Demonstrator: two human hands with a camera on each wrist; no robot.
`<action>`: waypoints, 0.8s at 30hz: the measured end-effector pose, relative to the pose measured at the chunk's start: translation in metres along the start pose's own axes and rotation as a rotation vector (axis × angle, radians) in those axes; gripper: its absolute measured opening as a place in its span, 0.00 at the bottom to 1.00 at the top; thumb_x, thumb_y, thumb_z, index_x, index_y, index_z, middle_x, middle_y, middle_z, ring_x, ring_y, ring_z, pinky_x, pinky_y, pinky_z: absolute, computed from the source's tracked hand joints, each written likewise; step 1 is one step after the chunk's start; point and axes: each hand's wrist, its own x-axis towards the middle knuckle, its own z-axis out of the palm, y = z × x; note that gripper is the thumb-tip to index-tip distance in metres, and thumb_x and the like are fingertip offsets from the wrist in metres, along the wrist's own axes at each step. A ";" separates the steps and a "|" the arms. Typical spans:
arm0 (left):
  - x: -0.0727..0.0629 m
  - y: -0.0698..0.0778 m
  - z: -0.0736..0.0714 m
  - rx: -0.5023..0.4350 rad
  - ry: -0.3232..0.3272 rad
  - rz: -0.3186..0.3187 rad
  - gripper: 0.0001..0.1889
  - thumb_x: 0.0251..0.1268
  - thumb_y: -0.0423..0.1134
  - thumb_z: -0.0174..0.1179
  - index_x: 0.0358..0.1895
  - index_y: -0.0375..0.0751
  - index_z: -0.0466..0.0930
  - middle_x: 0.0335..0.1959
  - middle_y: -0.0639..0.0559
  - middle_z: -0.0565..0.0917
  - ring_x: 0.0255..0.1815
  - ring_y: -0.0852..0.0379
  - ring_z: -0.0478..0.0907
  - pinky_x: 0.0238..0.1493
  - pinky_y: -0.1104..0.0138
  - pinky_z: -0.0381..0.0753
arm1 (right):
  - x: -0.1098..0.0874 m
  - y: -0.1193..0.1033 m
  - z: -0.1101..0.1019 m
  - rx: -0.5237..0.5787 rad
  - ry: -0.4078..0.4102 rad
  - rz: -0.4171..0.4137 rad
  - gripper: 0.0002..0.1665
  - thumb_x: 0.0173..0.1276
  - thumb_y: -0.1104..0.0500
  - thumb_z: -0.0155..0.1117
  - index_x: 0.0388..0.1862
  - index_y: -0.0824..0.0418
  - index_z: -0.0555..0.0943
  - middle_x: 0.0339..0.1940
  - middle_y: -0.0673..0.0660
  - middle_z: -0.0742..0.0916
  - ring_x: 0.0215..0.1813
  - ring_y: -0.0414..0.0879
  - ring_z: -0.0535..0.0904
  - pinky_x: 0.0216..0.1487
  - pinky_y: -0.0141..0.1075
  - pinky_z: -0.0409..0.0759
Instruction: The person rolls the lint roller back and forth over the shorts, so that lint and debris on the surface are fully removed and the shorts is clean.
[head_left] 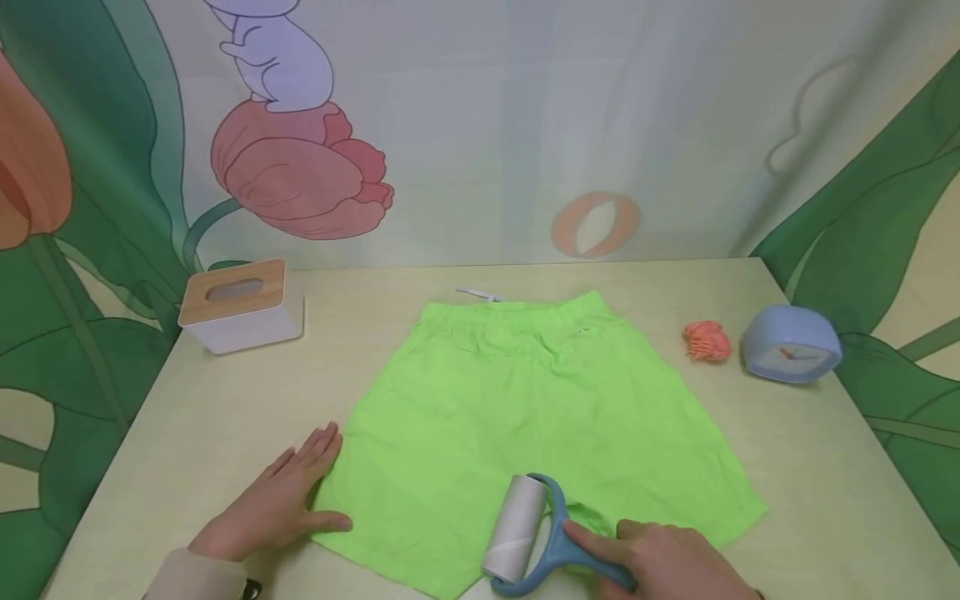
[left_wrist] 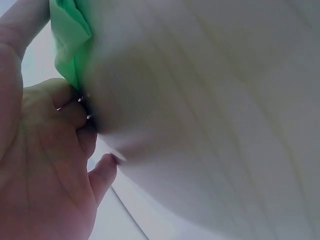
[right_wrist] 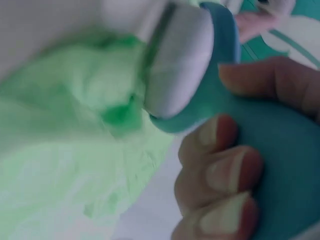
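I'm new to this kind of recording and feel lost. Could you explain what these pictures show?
No machine here: a person works bare-handed. The wide picture comes from a camera worn on the head; the two close ones from one on each wrist. On the table are green shorts, with a tissue box to the left, a coral strand bundle and a blue clock to the right, and a thin, unclear item behind. The right hand grips a lint roller at the shorts' lower edge; the left hand rests on their left edge.

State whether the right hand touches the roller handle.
Touching: the right wrist view shows the right hand with its fingers curled round the roller handle.
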 end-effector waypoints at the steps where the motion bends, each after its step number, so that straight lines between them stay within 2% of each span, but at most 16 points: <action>1: 0.000 0.000 0.000 -0.003 0.000 -0.001 0.60 0.48 0.72 0.61 0.74 0.27 0.52 0.76 0.35 0.51 0.76 0.36 0.48 0.70 0.39 0.50 | 0.001 0.000 -0.006 0.031 0.017 -0.009 0.29 0.62 0.53 0.69 0.64 0.44 0.79 0.17 0.35 0.64 0.17 0.28 0.57 0.16 0.25 0.59; 5: 0.000 -0.002 -0.001 0.002 -0.004 0.000 0.60 0.48 0.72 0.60 0.74 0.27 0.52 0.77 0.35 0.50 0.76 0.36 0.48 0.70 0.39 0.51 | 0.014 -0.006 -0.026 0.088 0.177 -0.091 0.30 0.60 0.56 0.71 0.63 0.46 0.79 0.18 0.33 0.65 0.18 0.26 0.58 0.17 0.20 0.59; 8: 0.000 -0.002 -0.001 0.007 -0.012 0.002 0.60 0.49 0.72 0.60 0.74 0.27 0.52 0.77 0.35 0.50 0.76 0.36 0.48 0.70 0.39 0.51 | 0.034 -0.011 -0.030 0.064 0.240 -0.114 0.30 0.61 0.55 0.71 0.64 0.46 0.79 0.18 0.34 0.66 0.18 0.27 0.59 0.18 0.20 0.61; 14: -0.001 -0.003 0.000 0.009 -0.017 -0.018 0.61 0.48 0.73 0.59 0.74 0.28 0.52 0.77 0.36 0.50 0.76 0.36 0.48 0.70 0.39 0.51 | 0.102 -0.012 -0.013 0.052 0.172 -0.125 0.28 0.66 0.53 0.66 0.66 0.49 0.77 0.18 0.41 0.69 0.18 0.32 0.61 0.17 0.26 0.63; 18: -0.002 -0.003 -0.001 0.014 -0.005 -0.011 0.61 0.48 0.73 0.59 0.74 0.28 0.53 0.77 0.36 0.50 0.76 0.37 0.48 0.70 0.40 0.52 | 0.144 -0.015 0.004 0.085 0.168 -0.138 0.28 0.68 0.51 0.64 0.67 0.51 0.75 0.19 0.44 0.71 0.18 0.35 0.63 0.17 0.28 0.65; 24: -0.002 -0.001 -0.004 0.003 0.009 0.006 0.59 0.50 0.71 0.61 0.74 0.27 0.53 0.77 0.36 0.51 0.76 0.37 0.49 0.70 0.41 0.53 | 0.183 -0.020 0.026 0.104 0.156 -0.128 0.29 0.69 0.50 0.62 0.68 0.51 0.74 0.20 0.46 0.73 0.19 0.36 0.65 0.17 0.29 0.66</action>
